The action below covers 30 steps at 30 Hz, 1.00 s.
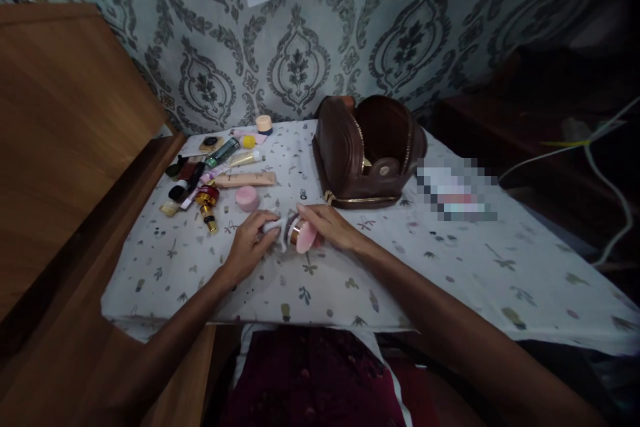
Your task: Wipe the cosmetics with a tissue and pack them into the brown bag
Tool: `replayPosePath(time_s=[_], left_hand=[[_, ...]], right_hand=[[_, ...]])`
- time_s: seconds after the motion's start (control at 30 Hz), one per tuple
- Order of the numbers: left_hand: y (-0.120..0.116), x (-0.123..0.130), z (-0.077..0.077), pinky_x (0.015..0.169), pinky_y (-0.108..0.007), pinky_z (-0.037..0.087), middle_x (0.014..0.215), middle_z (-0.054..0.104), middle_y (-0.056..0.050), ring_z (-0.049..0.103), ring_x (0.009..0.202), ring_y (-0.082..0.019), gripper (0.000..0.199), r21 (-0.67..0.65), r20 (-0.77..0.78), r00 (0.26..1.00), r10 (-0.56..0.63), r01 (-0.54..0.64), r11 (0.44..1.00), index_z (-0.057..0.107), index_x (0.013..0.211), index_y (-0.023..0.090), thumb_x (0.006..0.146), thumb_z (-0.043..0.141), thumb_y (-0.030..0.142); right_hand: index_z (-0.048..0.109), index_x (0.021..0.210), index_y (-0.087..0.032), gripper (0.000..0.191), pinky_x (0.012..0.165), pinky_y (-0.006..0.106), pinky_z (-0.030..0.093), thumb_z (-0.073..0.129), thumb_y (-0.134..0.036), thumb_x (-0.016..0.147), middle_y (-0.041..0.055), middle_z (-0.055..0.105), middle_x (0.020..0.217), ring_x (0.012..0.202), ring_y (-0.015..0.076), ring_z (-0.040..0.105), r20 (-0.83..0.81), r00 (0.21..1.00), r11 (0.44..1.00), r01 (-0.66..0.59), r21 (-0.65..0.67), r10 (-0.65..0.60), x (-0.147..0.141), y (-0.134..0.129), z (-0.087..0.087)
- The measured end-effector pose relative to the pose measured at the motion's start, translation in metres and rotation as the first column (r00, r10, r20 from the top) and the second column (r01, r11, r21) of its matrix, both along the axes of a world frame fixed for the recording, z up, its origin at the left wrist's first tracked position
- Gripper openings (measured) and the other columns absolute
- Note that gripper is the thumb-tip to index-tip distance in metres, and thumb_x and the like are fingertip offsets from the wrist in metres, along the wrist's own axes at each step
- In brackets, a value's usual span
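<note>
Above the desk [400,287], before the open brown bag [345,147], the left hand [246,247] grasps a whitish item [275,235] beside the pink-and-copper piece [301,237] in the right hand's [333,227] fingers, where a loose, uneven grip could drop either.

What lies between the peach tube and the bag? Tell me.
In the head view, the stretch from the peach tube to the bag is bare printed cloth; the left hand and right hand are nearer the front edge.

The hands [333,225] partly hide the banded container [296,232]; pixelation masks one item [456,192].
</note>
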<state>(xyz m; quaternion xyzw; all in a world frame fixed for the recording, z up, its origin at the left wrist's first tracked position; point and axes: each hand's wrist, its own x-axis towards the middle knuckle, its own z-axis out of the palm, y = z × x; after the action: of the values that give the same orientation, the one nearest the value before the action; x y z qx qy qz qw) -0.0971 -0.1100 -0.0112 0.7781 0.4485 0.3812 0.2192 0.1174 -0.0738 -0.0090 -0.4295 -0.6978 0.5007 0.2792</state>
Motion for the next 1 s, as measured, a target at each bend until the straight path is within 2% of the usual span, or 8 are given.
replayPosePath(time_s=[0.1,0.3,0.4,0.5,0.6,0.73,0.87,1.0], left_hand=[[-0.006,0.005,-0.005,0.079,-0.027,0.047,0.100,0.065,-0.005,0.060,0.094,-0.018,0.016,-0.050,0.051,0.998,0.020,-0.018,0.999,0.063,0.102,0.018,0.091,0.054,0.026],[-0.007,0.001,-0.012,0.060,-0.022,0.045,0.096,0.063,-0.003,0.058,0.070,-0.012,0.018,-0.191,0.119,0.984,0.130,-0.106,0.976,0.063,0.103,0.018,0.090,0.055,0.028],[-0.002,-0.004,-0.010,0.057,-0.022,0.044,0.096,0.064,-0.002,0.055,0.061,-0.010,0.019,-0.215,0.116,0.980,0.163,-0.135,0.967,0.064,0.101,0.018,0.090,0.056,0.031],[0.004,-0.008,-0.001,0.060,-0.023,0.045,0.097,0.064,-0.003,0.056,0.065,-0.012,0.020,-0.182,0.111,0.978,0.174,-0.152,0.971,0.065,0.100,0.018,0.089,0.057,0.032],[0.010,-0.007,0.008,0.066,-0.024,0.045,0.097,0.064,-0.003,0.059,0.078,-0.015,0.018,-0.091,0.065,0.987,0.150,-0.144,0.985,0.066,0.099,0.018,0.090,0.057,0.030],[0.018,0.003,0.013,0.072,-0.027,0.046,0.090,0.066,-0.003,0.061,0.083,-0.017,0.015,-0.035,-0.080,0.996,0.046,-0.049,0.998,0.067,0.097,0.018,0.089,0.055,0.024],[0.021,0.019,0.012,0.084,-0.033,0.047,0.094,0.067,-0.005,0.061,0.090,-0.020,0.017,-0.015,-0.177,0.983,-0.040,0.038,0.999,0.067,0.097,0.017,0.091,0.051,0.019],[0.017,0.034,0.014,0.088,-0.035,0.047,0.096,0.066,-0.006,0.058,0.095,-0.021,0.020,0.017,-0.259,0.960,-0.110,0.118,0.993,0.067,0.097,0.019,0.093,0.048,0.016]], right_hand=[[0.054,0.056,-0.018,0.072,0.045,0.026,0.039,0.026,-0.076,0.090,0.0003,0.052,0.040,0.037,0.0143,0.052,0.105,0.994,0.999,0.032,-0.037,-0.028,-0.003,-0.002,0.001],[0.045,0.059,-0.020,0.057,0.048,0.024,0.036,0.041,-0.068,0.090,-0.0032,0.049,0.041,0.038,0.0116,0.049,0.148,0.986,0.994,0.066,0.089,-0.078,0.000,0.001,-0.002],[0.049,0.066,-0.020,0.050,0.048,0.024,0.036,0.045,-0.063,0.091,-0.0051,0.049,0.043,0.037,0.0110,0.048,0.126,0.991,0.995,0.035,0.092,-0.047,0.003,0.004,-0.007],[0.058,0.080,-0.018,0.043,0.050,0.025,0.036,0.046,-0.058,0.092,-0.0051,0.051,0.050,0.041,0.0112,0.049,0.107,0.994,0.994,0.017,0.109,-0.029,0.004,0.007,-0.011],[0.065,0.096,-0.017,0.040,0.061,0.026,0.041,0.062,-0.055,0.083,-0.0002,0.059,0.072,0.062,0.0146,0.057,0.130,0.991,0.982,-0.025,0.185,0.001,0.005,0.010,-0.014],[0.064,0.109,-0.019,0.057,0.077,0.031,0.044,0.083,-0.047,0.064,0.0036,0.056,0.095,0.089,0.0207,0.056,0.243,0.967,0.943,-0.153,0.295,0.081,0.006,0.008,-0.014],[0.060,0.103,-0.018,0.057,0.075,0.031,0.044,0.086,-0.043,0.059,0.0021,0.051,0.093,0.087,0.0205,0.053,0.269,0.958,0.919,-0.196,0.343,0.105,0.005,0.006,-0.015],[0.055,0.095,-0.016,0.057,0.070,0.030,0.043,0.087,-0.041,0.056,0.0011,0.049,0.092,0.082,0.0189,0.052,0.298,0.951,0.926,-0.183,0.330,0.082,0.005,0.005,-0.014]])
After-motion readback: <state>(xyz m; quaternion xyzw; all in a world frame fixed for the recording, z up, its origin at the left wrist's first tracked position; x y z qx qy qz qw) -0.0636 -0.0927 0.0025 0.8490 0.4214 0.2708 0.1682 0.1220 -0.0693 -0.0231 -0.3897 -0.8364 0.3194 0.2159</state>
